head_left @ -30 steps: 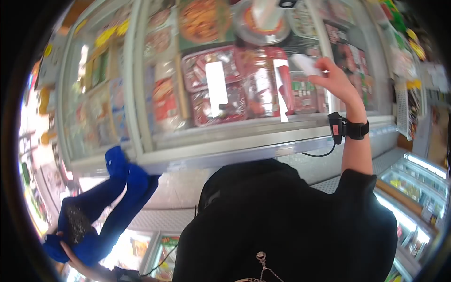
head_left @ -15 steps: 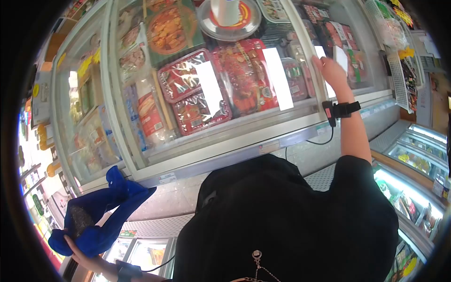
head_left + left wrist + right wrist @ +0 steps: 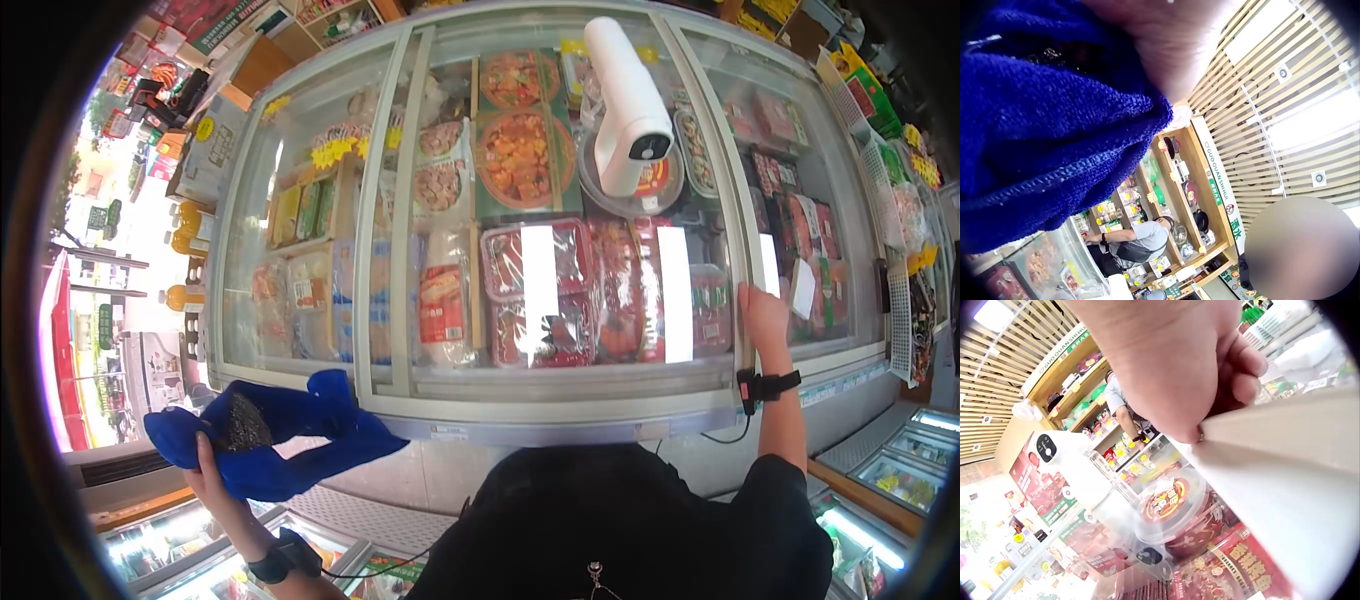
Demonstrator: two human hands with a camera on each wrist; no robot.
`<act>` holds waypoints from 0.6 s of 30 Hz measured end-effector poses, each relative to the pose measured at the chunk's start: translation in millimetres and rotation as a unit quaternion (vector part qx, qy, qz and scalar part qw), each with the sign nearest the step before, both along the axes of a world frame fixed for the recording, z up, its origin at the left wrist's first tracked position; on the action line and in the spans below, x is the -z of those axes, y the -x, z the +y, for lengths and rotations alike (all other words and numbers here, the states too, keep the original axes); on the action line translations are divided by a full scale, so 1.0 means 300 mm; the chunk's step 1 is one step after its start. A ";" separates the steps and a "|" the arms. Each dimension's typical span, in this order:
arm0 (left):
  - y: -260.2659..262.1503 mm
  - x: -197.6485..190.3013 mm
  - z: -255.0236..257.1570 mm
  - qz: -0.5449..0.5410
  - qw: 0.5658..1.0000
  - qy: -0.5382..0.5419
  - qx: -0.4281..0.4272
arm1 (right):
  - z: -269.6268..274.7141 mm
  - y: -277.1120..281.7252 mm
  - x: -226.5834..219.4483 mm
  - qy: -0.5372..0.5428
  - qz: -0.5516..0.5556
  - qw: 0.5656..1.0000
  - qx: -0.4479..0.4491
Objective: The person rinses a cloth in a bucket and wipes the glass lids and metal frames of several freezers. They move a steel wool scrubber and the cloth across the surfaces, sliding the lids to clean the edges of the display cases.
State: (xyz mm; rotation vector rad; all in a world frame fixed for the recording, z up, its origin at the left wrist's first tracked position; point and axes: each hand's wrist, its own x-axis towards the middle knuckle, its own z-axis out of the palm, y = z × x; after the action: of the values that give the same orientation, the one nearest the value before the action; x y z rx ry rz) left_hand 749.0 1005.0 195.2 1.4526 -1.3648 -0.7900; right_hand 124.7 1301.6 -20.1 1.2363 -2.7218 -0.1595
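Note:
My left hand (image 3: 212,480) grips a blue terry towel (image 3: 315,455) beside the freezer's front left corner. A dark, glittering wad (image 3: 247,422) lies in its folds. In the left wrist view the towel (image 3: 1054,131) hangs beneath the palm, its fingers hidden. Over the freezer, my right hand (image 3: 768,322) holds the edge frame of a sliding glass lid (image 3: 728,200). Its fingers curl against that pale frame (image 3: 1285,440) in the right wrist view. Just right of this hand is a small white piece (image 3: 803,288).
A white device (image 3: 630,105) with a small black panel stands on the glass. Packed foods lie below, among them red meat trays (image 3: 535,260) and a round tub (image 3: 1169,500). Wire baskets (image 3: 882,200) line the right end. Another person (image 3: 1141,240) stands across the freezer.
My right hand has moved rightward from over the glass to the lid's edge frame; the white piece was at its fingertips earlier. The head view has shifted, and the left hand keeps the towel.

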 end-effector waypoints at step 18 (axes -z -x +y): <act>-0.067 0.001 -0.002 -0.216 0.973 0.054 0.064 | -0.196 -0.156 -0.048 -0.027 -0.142 0.988 -0.058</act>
State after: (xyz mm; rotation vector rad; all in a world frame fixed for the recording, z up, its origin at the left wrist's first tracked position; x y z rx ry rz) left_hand 769.0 1004.4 194.8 1.5153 -1.8157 -0.4815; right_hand 171.3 1242.8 -5.6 1.5361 -2.8857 -0.0455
